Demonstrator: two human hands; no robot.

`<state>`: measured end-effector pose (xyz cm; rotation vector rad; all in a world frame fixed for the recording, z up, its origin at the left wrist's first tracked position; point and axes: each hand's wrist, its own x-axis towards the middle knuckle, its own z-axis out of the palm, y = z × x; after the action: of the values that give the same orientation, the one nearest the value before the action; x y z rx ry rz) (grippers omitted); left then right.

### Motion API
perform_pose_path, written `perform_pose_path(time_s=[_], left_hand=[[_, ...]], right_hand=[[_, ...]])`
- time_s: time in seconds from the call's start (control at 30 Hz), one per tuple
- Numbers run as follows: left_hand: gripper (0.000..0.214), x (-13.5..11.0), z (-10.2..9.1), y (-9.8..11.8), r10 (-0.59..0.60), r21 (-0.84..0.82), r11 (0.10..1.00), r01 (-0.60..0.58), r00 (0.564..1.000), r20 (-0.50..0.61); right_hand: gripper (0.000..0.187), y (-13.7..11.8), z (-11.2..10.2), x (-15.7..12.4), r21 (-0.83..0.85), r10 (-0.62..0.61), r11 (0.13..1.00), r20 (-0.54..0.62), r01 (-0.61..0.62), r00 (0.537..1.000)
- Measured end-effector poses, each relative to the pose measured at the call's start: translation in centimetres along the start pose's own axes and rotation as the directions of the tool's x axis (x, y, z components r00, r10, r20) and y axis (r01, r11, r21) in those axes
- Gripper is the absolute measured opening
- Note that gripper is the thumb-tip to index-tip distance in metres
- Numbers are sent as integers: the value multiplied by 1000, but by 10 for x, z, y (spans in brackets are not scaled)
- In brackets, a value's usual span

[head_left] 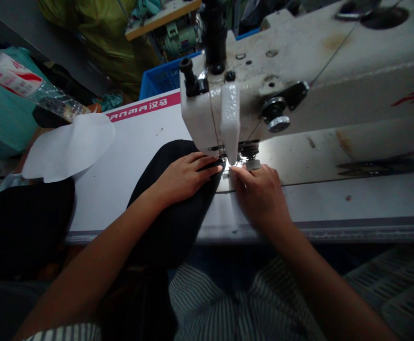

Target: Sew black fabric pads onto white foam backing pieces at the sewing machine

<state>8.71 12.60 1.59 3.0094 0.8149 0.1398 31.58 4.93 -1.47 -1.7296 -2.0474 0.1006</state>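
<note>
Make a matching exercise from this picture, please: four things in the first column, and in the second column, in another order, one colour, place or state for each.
Things:
1. crate
2. black cloth
3. bottle
4. sewing machine

Descriptions:
A. transparent
B. under the left hand
C. white, lit below
D. blue

Right pairs: 1-D, 2-B, 3-A, 4-C

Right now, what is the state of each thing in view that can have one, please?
Black fabric: draped over the table edge
Left grip: fingers extended, on the fabric
Right grip: fingers bent; hold unclear
Sewing machine: brightly lit underneath
White piece: spread out
Bottle: tilted; fill unclear
Scissors-like tool: lying down; opening unclear
</note>
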Motion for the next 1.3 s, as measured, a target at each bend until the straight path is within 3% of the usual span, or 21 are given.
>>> perform_pose_path(time_s=[0.2, 0.4, 0.53, 0.73, 0.93, 1.0, 1.1, 1.23, 1.3], left_hand=[[39, 8, -15, 32, -214, 91, 975, 205, 971, 109], [39, 16, -18, 50, -300, 127, 951, 283, 944, 140], [41, 14, -17, 51, -347, 127, 935, 330, 926, 148], [47, 2, -12, 49, -304, 38, 953, 301, 943, 134], [46, 19, -7, 18, -313, 11, 950, 313, 945, 95], [45, 19, -11, 16, -322, 8, 946, 323, 942, 95], [43, 0, -22, 50, -321, -10, 947, 322, 946, 39], [71, -57, -29, 140, -215, -98, 971, 220, 975, 57], [59, -89, -25, 169, -241, -32, 969, 244, 967, 79]], right_hand=[[32, -1, -2, -1, 19, -61, 998, 18, 61, 998], [33, 0, 0, -1, 6, -75, 997, 28, 75, 997], [30, 1, -1, -2, 2, -103, 995, 33, 103, 994], [29, 0, -2, -1, -9, -136, 991, 38, 136, 990], [30, 1, 2, -1, -45, -142, 989, 8, 142, 990], [30, 1, 3, -2, -45, -141, 989, 10, 142, 990], [30, 1, 2, -2, -49, -144, 988, 18, 145, 989], [29, 1, -1, 1, -64, -152, 986, 11, 152, 988], [29, 2, -1, 3, -79, -158, 984, 13, 159, 987]])
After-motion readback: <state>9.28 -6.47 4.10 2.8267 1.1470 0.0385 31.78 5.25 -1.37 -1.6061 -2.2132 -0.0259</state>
